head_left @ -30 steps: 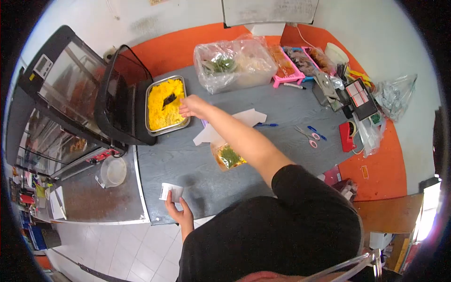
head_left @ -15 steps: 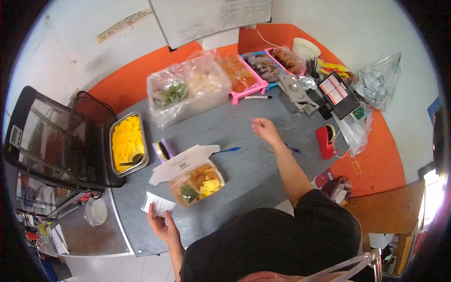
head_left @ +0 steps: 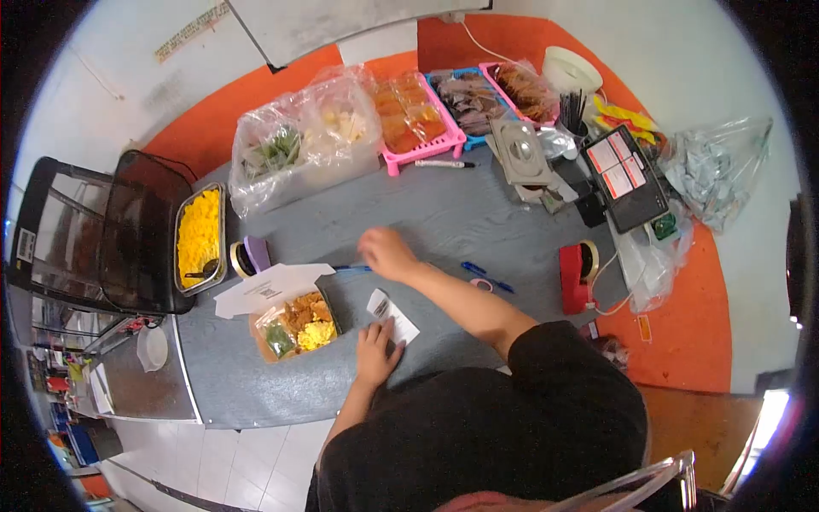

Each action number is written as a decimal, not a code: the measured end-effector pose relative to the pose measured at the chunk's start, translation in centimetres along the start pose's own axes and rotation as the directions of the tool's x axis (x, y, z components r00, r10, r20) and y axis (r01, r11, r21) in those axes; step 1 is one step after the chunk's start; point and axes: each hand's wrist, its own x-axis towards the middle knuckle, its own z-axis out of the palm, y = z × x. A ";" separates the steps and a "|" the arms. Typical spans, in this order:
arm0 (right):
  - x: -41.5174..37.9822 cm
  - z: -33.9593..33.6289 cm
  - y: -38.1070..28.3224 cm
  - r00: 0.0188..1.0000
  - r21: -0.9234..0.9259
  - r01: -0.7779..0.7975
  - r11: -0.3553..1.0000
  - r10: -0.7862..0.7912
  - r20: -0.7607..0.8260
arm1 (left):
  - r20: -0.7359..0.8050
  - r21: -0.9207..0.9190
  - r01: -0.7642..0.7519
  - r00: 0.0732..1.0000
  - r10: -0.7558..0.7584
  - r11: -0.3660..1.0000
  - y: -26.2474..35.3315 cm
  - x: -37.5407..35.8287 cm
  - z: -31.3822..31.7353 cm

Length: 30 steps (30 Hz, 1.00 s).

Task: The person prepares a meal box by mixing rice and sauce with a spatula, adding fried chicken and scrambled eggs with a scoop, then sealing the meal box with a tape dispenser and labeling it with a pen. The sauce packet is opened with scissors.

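My left hand lies on a white printed paper slip near the table's front edge, its fingers spread flat over the lower part. My right hand is farther back, fingers smeared by motion and right at the end of a blue pen. Left of my hands stands an open takeaway box with fried food, yellow shreds and a wrapped green portion. Its white lid is folded back.
A tray of yellow food and a purple tape dispenser are on the left. Behind are a lined plastic tub and a pink basket. To the right lie another blue pen, a red tape dispenser and a tablet.
My left hand has carried the slip from left of the box to its right, onto the table. My right hand has moved left to the blue pen. The view has shifted too.
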 end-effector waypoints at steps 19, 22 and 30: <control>20.2 -10.6 17.1 0.925 -0.631 0.100 0.769 0.162 0.344 | -0.028 0.102 0.173 0.985 -0.171 0.980 0.1 -0.2 -0.7; 19.8 -13.1 15.7 0.948 -0.432 0.132 0.892 0.014 0.318 | -0.020 0.106 0.180 0.984 -0.178 0.978 0.0 -0.7 -0.7; 12.3 -14.9 -3.2 0.990 0.052 0.040 0.998 -0.047 0.131 | -0.025 0.057 0.137 0.990 -0.135 0.989 -0.2 -0.8 -0.9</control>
